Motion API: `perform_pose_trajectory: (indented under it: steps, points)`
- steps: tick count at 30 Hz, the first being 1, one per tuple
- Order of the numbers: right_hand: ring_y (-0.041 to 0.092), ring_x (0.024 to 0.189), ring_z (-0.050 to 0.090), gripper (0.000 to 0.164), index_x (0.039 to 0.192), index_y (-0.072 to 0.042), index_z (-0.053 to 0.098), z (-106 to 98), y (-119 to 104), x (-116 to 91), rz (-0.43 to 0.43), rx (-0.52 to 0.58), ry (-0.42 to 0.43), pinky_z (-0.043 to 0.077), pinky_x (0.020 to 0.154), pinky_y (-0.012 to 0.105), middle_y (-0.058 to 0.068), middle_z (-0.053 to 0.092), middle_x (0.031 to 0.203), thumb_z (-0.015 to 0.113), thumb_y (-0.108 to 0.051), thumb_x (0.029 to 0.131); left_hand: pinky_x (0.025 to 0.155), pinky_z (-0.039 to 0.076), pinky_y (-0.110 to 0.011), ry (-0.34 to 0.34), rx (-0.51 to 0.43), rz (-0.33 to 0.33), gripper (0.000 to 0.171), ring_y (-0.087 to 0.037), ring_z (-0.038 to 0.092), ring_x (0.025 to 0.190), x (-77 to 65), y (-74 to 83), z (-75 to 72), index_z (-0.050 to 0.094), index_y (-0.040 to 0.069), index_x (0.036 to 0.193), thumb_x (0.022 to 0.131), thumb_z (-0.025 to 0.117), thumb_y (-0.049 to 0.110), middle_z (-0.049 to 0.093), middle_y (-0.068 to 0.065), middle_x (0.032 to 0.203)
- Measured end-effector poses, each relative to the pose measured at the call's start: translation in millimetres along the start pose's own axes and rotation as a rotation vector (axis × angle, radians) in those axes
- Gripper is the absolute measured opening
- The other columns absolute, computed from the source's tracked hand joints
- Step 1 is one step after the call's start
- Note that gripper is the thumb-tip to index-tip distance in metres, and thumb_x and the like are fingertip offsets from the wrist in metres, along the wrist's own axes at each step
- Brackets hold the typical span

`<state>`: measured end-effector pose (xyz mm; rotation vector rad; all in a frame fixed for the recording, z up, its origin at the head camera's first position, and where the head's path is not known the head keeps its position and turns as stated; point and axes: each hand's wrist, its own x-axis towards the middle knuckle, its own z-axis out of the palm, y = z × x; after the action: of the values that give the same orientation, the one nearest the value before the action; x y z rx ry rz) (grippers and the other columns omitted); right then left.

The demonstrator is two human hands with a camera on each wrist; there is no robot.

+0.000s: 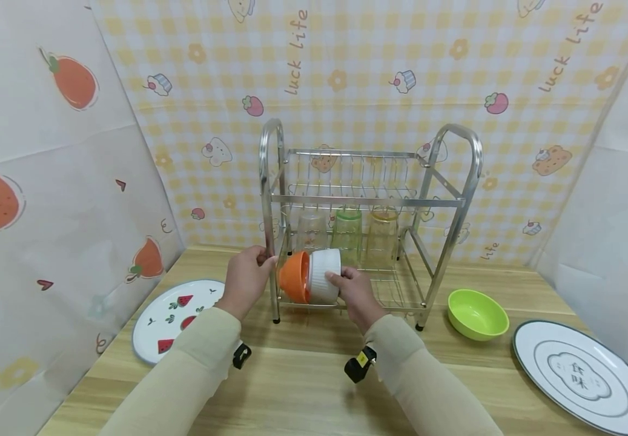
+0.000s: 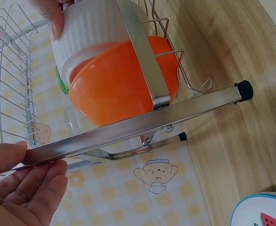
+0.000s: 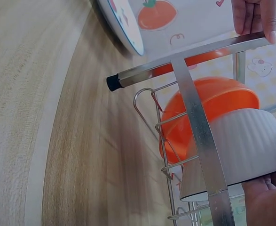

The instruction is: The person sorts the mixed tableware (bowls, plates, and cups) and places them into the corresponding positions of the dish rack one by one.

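My left hand (image 1: pixel 246 277) pinches the left front post of a two-tier metal dish rack (image 1: pixel 367 201), thumb on one side and fingers on the other in the left wrist view. On the lower tier an orange bowl (image 1: pixel 292 278) lies tipped on its side at the left end. Beside it is a white ribbed bowl (image 1: pixel 325 274), also on its side, its mouth toward the orange one. My right hand (image 1: pixel 358 295) holds this white bowl, thumb on its wall and fingers at its base. Behind stand a clear glass (image 1: pixel 312 229), a green glass (image 1: pixel 349 227) and a yellow glass (image 1: pixel 383 227).
Left of the rack lies a white plate with watermelon prints (image 1: pixel 152 312). A lime-green bowl (image 1: pixel 477 313) sits to the right, near a white plate with a dark rim (image 1: pixel 619 369). A patterned cloth (image 1: pixel 368 66) hangs behind the wooden table (image 1: pixel 297 387).
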<state>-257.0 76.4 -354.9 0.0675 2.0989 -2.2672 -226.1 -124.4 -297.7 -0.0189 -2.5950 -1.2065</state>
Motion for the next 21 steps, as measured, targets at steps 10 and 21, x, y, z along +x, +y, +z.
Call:
perform_pose_trajectory:
  steps: [10,21]
  points:
    - [0.022,0.1,0.058,0.03,0.118,0.009,0.061,-0.4,0.5,2.2,0.018,-0.022,0.004,0.05,0.089,0.037,0.02,0.059,0.12,0.062,-0.009,0.094,0.065,0.051,-0.032,0.009,0.023,-0.01,0.02,-0.023,0.058,0.076,0.5,0.3,0.8,0.066,0.0,0.1,0.096,0.062,0.019,0.067,-0.012,0.089]
    - [0.022,0.099,0.059,0.031,0.119,0.009,0.061,0.0,2.6,0.9,0.024,-0.045,0.008,0.051,0.087,0.036,0.021,0.06,0.119,0.062,-0.01,0.094,0.064,0.05,-0.031,0.016,0.027,-0.013,0.02,-0.022,0.057,0.076,-0.2,0.6,1.3,0.066,0.0,0.099,0.096,0.062,0.019,0.066,-0.011,0.088]
